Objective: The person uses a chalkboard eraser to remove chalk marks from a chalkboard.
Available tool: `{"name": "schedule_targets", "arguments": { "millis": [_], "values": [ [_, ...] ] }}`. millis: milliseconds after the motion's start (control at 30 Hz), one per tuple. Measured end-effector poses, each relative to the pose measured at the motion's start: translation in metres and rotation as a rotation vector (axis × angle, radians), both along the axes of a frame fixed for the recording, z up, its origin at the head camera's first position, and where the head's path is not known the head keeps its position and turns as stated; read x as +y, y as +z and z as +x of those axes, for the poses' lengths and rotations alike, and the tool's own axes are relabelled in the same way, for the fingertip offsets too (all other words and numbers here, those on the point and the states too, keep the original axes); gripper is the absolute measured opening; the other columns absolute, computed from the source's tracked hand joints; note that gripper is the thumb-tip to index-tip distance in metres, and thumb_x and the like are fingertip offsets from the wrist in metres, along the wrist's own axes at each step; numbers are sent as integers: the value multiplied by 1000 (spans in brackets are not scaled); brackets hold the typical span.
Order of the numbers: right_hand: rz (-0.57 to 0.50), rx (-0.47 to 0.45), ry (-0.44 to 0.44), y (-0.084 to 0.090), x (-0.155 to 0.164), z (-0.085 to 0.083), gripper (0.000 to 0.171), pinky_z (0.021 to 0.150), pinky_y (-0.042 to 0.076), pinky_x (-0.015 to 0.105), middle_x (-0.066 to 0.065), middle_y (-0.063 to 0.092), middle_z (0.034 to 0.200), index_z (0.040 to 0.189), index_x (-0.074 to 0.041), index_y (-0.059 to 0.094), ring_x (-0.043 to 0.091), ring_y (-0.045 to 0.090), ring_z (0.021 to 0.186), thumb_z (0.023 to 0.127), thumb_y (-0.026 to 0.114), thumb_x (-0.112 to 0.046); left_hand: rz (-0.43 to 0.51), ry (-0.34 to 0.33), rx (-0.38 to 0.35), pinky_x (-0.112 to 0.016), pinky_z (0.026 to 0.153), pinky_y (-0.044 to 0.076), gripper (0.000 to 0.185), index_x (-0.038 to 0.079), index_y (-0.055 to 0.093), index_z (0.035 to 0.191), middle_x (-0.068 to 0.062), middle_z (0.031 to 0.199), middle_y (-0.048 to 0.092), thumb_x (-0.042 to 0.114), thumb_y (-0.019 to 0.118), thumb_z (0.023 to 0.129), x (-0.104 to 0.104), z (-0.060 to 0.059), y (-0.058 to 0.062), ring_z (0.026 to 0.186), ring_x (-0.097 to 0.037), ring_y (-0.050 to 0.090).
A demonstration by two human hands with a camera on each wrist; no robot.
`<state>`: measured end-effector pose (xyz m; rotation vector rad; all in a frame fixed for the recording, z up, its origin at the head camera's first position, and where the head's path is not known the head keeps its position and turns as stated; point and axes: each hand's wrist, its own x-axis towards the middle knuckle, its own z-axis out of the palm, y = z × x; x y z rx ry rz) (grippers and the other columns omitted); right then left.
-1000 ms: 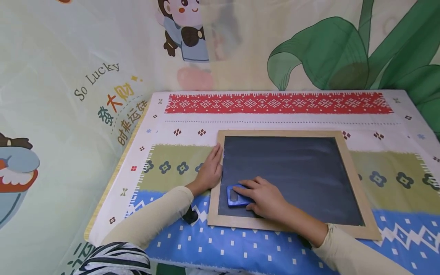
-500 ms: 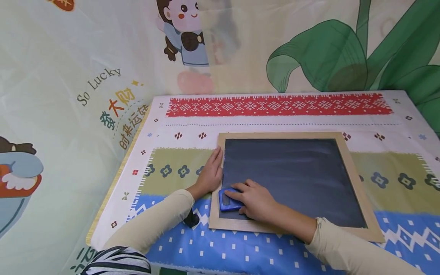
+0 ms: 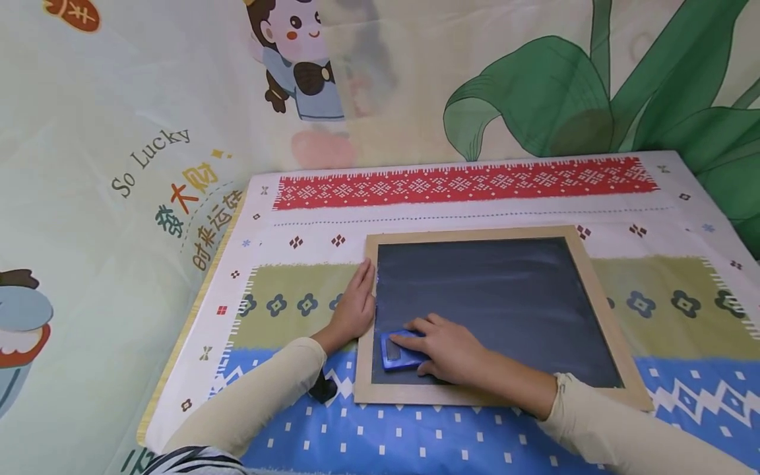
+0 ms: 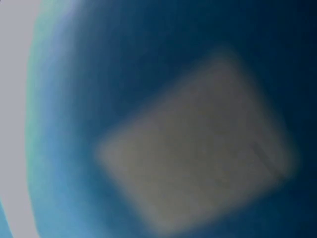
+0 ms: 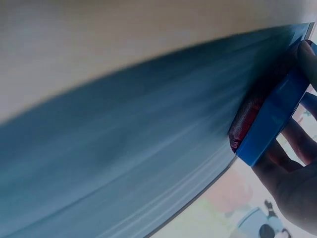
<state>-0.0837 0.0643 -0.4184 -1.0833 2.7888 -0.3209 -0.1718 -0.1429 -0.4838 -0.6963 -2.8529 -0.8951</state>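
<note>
A blackboard in a pale wooden frame lies flat on the table. My left hand rests along the frame's left side, its fingers straight and together. Near the board's lower left corner my right hand grips a blue board eraser, fingers and thumb at its sides. In the right wrist view, the eraser's dark red felt side meets the board, and faint pale streaks run across the black surface. The left wrist view is blurred and shows only blue cloth with a pale square; no hand appears there.
A patterned tablecloth in red, white, green and blue covers the table. By my left wrist there is a small black object, its kind unclear. A printed curtain hangs behind the table and along its left.
The eraser has slid left to the frame's left side, then slightly back right, in my right hand. My left hand has stayed on the frame. The head view has shifted a little.
</note>
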Motion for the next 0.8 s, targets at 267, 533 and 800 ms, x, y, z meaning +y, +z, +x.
{"name": "schedule_targets", "arguments": {
  "millis": [267,533,800],
  "values": [
    [-10,-55,-131,-1,52,13,60,80,51,41,6,55,124,132,-30,50,24,51,105,76,72,-30,14,2,10,-41,111,24,52,-2,25,142,-14,151,19,7,34,91,1,-2,-3,139,-28,20],
    [-12,-40,-209,-3,99,21,60,80,52,42,7,55,123,131,-28,51,26,52,106,74,73,-30,86,-3,44,-42,111,23,52,-1,26,142,-13,152,18,14,30,92,-6,-2,-8,139,-26,19],
    [-46,-10,-281,-6,155,34,61,80,50,45,8,56,121,129,-27,54,30,52,106,71,75,-27,72,-7,28,-47,109,25,51,-6,27,140,-17,150,21,8,33,91,-1,-2,-6,138,-31,22]
  ]
}}
